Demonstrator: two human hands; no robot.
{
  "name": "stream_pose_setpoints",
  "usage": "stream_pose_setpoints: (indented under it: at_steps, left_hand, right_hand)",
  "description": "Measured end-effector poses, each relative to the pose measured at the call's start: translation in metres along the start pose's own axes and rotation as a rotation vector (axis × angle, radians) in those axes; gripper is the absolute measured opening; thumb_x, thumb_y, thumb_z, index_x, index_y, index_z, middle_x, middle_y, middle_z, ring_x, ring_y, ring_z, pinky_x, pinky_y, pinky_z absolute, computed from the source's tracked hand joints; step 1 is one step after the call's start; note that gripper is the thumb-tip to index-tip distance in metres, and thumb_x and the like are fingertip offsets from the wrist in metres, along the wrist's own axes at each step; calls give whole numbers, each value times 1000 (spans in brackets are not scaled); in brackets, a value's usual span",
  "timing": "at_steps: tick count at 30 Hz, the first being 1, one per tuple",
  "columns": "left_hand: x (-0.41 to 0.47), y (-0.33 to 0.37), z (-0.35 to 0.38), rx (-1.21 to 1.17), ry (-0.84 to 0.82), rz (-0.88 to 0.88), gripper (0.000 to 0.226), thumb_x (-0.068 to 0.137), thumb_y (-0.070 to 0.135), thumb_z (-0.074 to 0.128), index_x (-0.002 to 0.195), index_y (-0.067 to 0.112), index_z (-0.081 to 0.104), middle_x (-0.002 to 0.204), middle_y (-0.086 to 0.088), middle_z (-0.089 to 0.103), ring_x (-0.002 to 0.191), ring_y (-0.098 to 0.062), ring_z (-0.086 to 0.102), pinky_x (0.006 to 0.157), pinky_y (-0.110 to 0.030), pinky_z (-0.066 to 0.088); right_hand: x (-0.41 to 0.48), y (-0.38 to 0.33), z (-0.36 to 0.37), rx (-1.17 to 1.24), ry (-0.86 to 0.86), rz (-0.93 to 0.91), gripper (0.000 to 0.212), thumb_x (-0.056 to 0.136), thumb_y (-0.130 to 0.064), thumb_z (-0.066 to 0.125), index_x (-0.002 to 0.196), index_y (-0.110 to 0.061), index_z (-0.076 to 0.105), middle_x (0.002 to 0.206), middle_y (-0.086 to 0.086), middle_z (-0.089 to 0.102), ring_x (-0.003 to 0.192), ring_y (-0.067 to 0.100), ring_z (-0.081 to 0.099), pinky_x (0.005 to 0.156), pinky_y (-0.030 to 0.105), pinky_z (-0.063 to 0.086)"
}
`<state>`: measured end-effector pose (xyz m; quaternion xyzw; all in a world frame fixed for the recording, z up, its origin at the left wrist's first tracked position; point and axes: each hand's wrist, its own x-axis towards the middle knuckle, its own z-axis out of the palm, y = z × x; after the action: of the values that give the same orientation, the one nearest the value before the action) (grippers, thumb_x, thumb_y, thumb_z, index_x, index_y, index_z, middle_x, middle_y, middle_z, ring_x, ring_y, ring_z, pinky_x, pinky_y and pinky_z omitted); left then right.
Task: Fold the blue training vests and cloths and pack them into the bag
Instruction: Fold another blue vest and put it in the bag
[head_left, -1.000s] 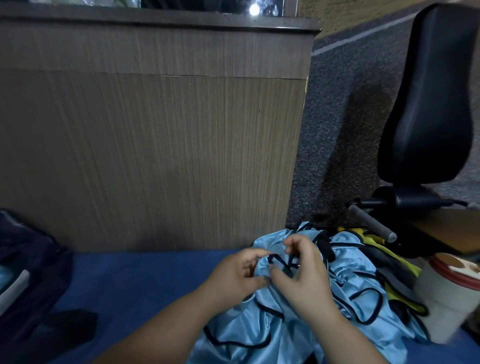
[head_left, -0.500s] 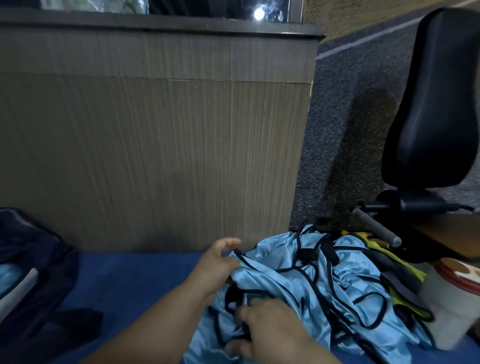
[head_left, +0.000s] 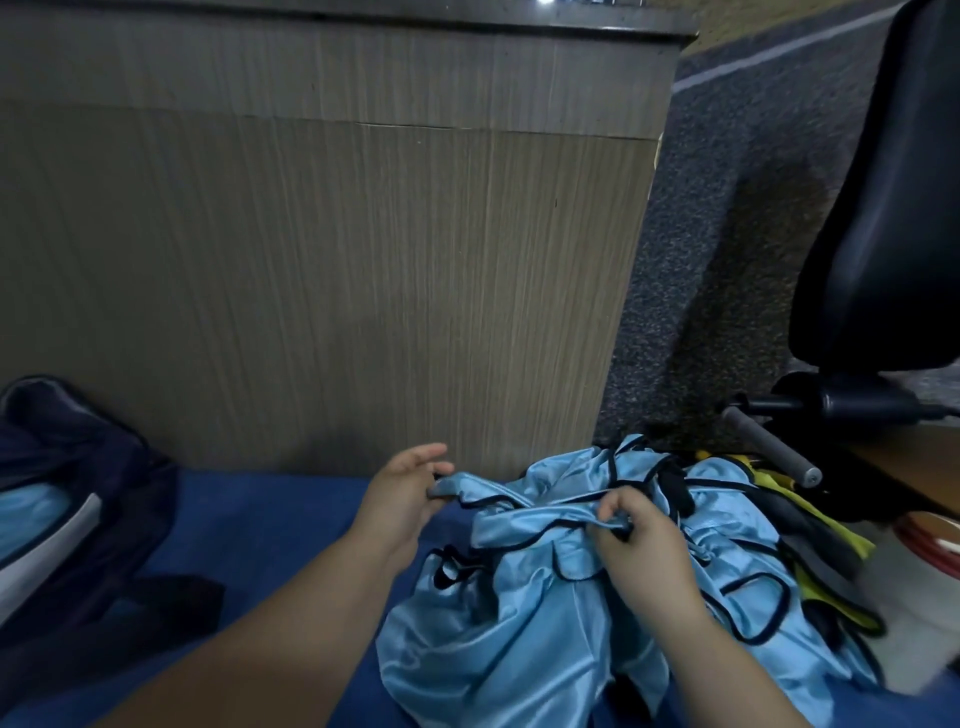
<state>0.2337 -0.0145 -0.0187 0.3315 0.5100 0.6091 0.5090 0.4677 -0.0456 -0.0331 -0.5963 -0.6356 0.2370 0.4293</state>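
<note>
A tall wood-grain panel (head_left: 311, 260) filled most of the view, standing behind a dark blue cloth-covered surface (head_left: 249, 525). On that surface, right of centre, lay a crumpled heap of shiny light-blue training vests with thin black edging (head_left: 519, 654). The satin-like fabric was bunched in loose folds, its black trim looping across it. A dark navy fabric bag (head_left: 88, 483) sat at the far left of the same surface, well apart from the heap. It was cut off by the frame edge, and a patch of light-blue cloth showed in its opening. A black padded chair (head_left: 883, 208) stood at the right, partly out of frame. A yellow garment (head_left: 836, 535) was mostly buried under the heap's right side, and how many vests made up the heap could not be told.

The left hand (head_left: 402, 499) pinched the vest's left corner between thumb and fingertip, with its other fingers loosely extended above. The right hand (head_left: 644, 551) was curled tight, gripping a gathered fold of the same top vest, so the edge stretched between both hands.
</note>
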Motion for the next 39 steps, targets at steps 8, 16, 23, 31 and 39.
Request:
stream_pose_setpoints:
  at_steps: [8, 16, 23, 31, 39]
  left_hand:
    - [0, -10, -7, 324, -67, 186, 39, 87, -8, 63, 113, 21, 59, 103, 1, 63, 91, -12, 60, 81, -21, 48]
    - [6, 7, -29, 429, 46, 285, 29, 91, -4, 56, 92, 23, 65, 97, -1, 68, 86, -17, 65, 85, -32, 55]
    - [-1, 47, -55, 491, 93, 349, 23, 90, -1, 56, 85, 18, 66, 70, -3, 66, 56, -8, 59, 63, -27, 51]
    - [-28, 125, -79, 537, 139, 472, 30, 85, -5, 56, 76, 21, 67, 67, -1, 64, 51, -2, 58, 56, -16, 48]
    - [-65, 227, -97, 695, 211, 700, 15, 85, 5, 63, 91, 16, 72, 88, 5, 66, 81, -11, 60, 63, -11, 42]
  right_hand:
    - [6, 1, -11, 361, 100, 222, 26, 95, -8, 56, 101, -33, 61, 82, 4, 66, 53, 18, 50, 47, 29, 43]
    - [5, -7, -13, 292, -11, 142, 27, 98, -14, 53, 106, -39, 58, 84, -3, 63, 81, 46, 58, 61, 37, 47]
    - [0, -50, 3, 226, -179, 51, 30, 101, -10, 44, 95, -30, 66, 60, 4, 56, 42, 11, 37, 41, 21, 29]
    - [6, -135, -10, 211, -143, -36, 41, 90, 8, 31, 88, -12, 67, 49, 0, 37, 33, 7, 26, 36, 17, 24]
    - [18, -225, -55, 210, 8, -233, 45, 85, 12, 35, 86, -16, 70, 72, 6, 68, 44, 16, 39, 42, 22, 27]
